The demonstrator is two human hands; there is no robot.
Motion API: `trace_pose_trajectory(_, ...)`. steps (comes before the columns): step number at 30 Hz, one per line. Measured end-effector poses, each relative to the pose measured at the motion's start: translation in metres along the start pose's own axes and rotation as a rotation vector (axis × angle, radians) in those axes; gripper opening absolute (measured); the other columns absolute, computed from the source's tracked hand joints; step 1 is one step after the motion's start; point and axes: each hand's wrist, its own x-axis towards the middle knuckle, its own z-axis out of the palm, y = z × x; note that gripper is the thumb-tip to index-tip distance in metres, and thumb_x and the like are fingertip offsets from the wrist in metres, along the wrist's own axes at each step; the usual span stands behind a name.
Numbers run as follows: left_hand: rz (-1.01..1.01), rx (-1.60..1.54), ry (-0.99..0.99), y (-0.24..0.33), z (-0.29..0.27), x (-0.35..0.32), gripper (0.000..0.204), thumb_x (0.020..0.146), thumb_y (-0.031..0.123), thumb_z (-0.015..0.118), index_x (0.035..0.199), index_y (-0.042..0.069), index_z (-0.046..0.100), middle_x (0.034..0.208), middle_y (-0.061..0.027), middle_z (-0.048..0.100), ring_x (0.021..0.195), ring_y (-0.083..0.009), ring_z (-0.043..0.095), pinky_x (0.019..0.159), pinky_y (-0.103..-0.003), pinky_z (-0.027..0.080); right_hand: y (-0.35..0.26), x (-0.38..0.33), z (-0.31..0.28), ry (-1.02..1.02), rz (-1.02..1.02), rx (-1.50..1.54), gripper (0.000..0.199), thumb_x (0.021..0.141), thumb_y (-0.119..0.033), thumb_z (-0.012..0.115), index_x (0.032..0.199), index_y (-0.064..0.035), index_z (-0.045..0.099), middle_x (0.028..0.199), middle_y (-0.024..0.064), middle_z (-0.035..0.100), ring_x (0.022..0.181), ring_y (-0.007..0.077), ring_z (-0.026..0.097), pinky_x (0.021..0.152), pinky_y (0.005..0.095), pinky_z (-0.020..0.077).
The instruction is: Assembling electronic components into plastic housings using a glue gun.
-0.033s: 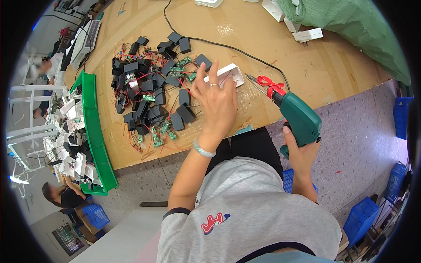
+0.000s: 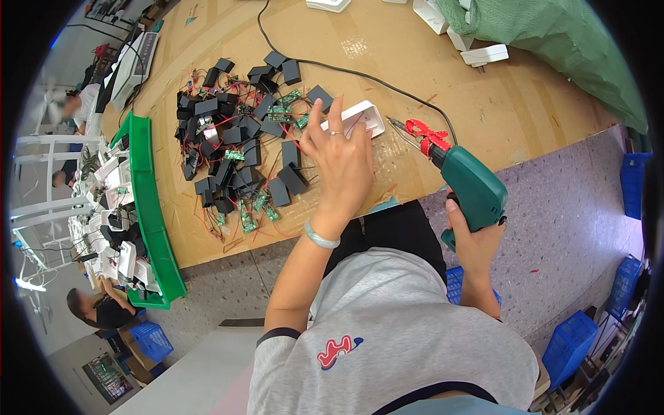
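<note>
My left hand [image 2: 339,162] is over a white plastic housing [image 2: 369,116] on the table, its thumb side against the housing and two fingers stretched past its far side. Part of the housing is hidden under the hand; a thin reddish wire shows inside its open end. My right hand [image 2: 474,238] grips the handle of a green soldering gun [image 2: 476,181]. A red ribbon [image 2: 425,135] is tied around its front, and its metal tip points at the housing without touching it. Left of my left hand lies a heap of black rectangular blocks [image 2: 232,128] with green circuit boards [image 2: 280,113] and red wires.
A black cable [image 2: 366,76] curves across the cardboard-covered table [image 2: 214,34]. White housings [image 2: 484,54] lie beside a green sack [image 2: 546,34] at the far right. A green crate [image 2: 143,200] of parts stands left. Blue baskets [image 2: 570,342] are on the floor; a co-worker [image 2: 104,304] sits left.
</note>
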Motion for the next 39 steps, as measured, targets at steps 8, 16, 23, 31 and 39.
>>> trace_pose_trajectory(8, -0.016, -0.069, -0.082, -0.003, -0.005, 0.006, 0.009, 0.084, 0.011, 0.076, 0.089, 0.005, 0.072, 0.146, -0.0162, 0.052, 0.141, -0.0426, 0.036, 0.111, -0.059, 0.027, 0.001, -0.002, -0.001, 0.001, -0.032, -0.053, 0.025, 0.089, 0.002, 0.071, 0.114, 0.0014, 0.069, 0.098, 0.0061, 0.073, 0.067, 0.0064, 0.06, 0.057, 0.0229, 0.0484)
trace_pose_trajectory(16, 0.005, -0.043, 0.005, -0.01, -0.003, 0.003, 0.006, 0.085, 0.01, 0.074, 0.089, 0.006, 0.07, 0.136, -0.0123, 0.062, 0.138, -0.0389, 0.044, 0.109, -0.055, 0.03, 0.02, -0.001, 0.01, -0.004, -0.143, -0.1, 0.019, 0.09, -0.004, 0.074, 0.108, 0.0013, 0.072, 0.093, 0.0037, 0.072, 0.07, 0.0061, 0.061, 0.06, 0.0238, 0.0481)
trace_pose_trajectory(23, 0.005, 0.0, 0.004, -0.012, 0.001, 0.002, 0.006, 0.086, 0.011, 0.073, 0.091, 0.008, 0.07, 0.129, -0.0091, 0.065, 0.133, -0.0343, 0.05, 0.104, -0.052, 0.032, 0.021, 0.006, 0.021, -0.032, -0.113, -0.185, 0.015, 0.091, -0.006, 0.075, 0.104, 0.0016, 0.073, 0.081, 0.0, 0.07, 0.068, 0.0059, 0.061, 0.06, 0.0238, 0.0475)
trace_pose_trajectory(31, -0.001, 0.035, -0.007, -0.013, 0.003, 0.0, 0.007, 0.087, 0.013, 0.072, 0.092, 0.008, 0.07, 0.128, -0.0069, 0.064, 0.132, -0.0326, 0.05, 0.103, -0.053, 0.031, 0.026, 0.01, 0.027, -0.066, -0.041, -0.151, 0.021, 0.089, -0.004, 0.075, 0.108, 0.0022, 0.069, 0.095, 0.0092, 0.072, 0.085, 0.0148, 0.066, 0.08, 0.03, 0.0525)
trace_pose_trajectory(39, -0.012, 0.044, -0.003, -0.013, 0.005, 0.0, 0.009, 0.087, 0.013, 0.073, 0.093, 0.007, 0.07, 0.128, -0.0054, 0.064, 0.131, -0.0313, 0.05, 0.103, -0.054, 0.031, 0.022, 0.013, 0.027, -0.084, -0.151, -0.216, 0.02, 0.09, -0.003, 0.074, 0.108, 0.0019, 0.067, 0.094, 0.008, 0.071, 0.085, 0.0132, 0.064, 0.08, 0.0281, 0.0511)
